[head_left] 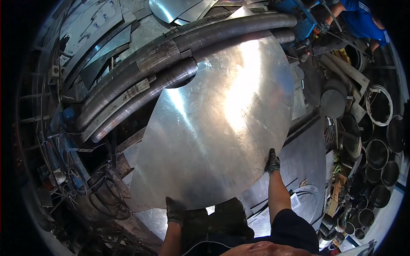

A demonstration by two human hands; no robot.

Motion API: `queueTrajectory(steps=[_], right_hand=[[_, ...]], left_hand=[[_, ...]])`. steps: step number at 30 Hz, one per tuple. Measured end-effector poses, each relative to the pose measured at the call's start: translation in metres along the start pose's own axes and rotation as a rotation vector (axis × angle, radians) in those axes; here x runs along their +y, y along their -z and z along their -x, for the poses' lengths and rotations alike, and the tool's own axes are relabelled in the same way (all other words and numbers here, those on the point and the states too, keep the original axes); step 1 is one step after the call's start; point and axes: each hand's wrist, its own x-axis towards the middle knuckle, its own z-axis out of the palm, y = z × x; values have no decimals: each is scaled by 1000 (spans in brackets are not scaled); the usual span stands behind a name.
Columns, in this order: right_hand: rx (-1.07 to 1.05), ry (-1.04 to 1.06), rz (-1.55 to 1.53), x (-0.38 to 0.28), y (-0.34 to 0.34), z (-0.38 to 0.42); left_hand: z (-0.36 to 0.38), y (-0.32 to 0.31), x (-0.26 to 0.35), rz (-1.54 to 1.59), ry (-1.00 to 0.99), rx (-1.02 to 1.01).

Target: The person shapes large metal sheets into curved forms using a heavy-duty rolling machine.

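Observation:
A large, shiny metal sheet (pixel 205 141) with a rounded outline lies in front of me, bright with reflected light. My left hand (pixel 174 212), in a dark knit glove, grips its near edge at the lower left. On the right, my right hand (pixel 272 162), gloved the same way, is closed on the sheet's curved edge with the thumb over the top. The far part of the sheet reaches the long steel rollers (pixel 235 26), and a pointed piece of metal shows beyond them. My fingers under the sheet are hidden.
A lower roller (pixel 147 100) runs off to the left. Another person in a blue shirt (pixel 363 23) works at the far right, by a blue machine part (pixel 304 25). Metal rings and round pieces (pixel 377 153) are piled on the right. Sheet offcuts (pixel 106 45) lie behind the rollers.

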Motion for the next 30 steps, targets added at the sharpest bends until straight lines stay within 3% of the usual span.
queueTrajectory(steps=[2, 3, 5, 6, 8, 11, 12, 14, 20, 23, 25, 28, 30], right_hand=[[-128, 61, -105, 10, 0, -2], [-131, 61, -102, 16, -1, -5], [-34, 2, -9, 21, 0, -11], [-36, 5, -9, 18, -1, -5], [-5, -21, 0, 16, -4, 9], [-32, 0, -39, 21, -4, 14], [-31, 2, -36, 23, -3, 11], [-103, 34, -23, 30, -2, 6], [-128, 66, -75, 45, -4, 13], [-128, -24, -114, 44, -5, 20], [-127, -6, -122, 48, -7, 23], [-138, 14, -155, 49, -12, 34], [-151, 14, -173, 49, -13, 40]], left_hand=[[1, 6, 3, -34, -19, 95], [-23, 42, 11, 578, 89, -32], [-76, 116, 25, 1189, 203, -169], [-100, 147, 32, 484, 37, -524], [-111, 159, 48, -251, -133, -815], [-93, 156, 57, -637, -349, -518], [-90, 150, 60, 46, -86, -445], [-88, 145, 65, 724, 178, -331], [-77, 132, 76, 1037, 261, -340], [-72, 113, 78, 980, 244, -355], [-32, 35, 51, -246, -342, 30], [-43, 53, 66, -301, -300, -4], [-85, 127, 86, -436, -389, -96]])
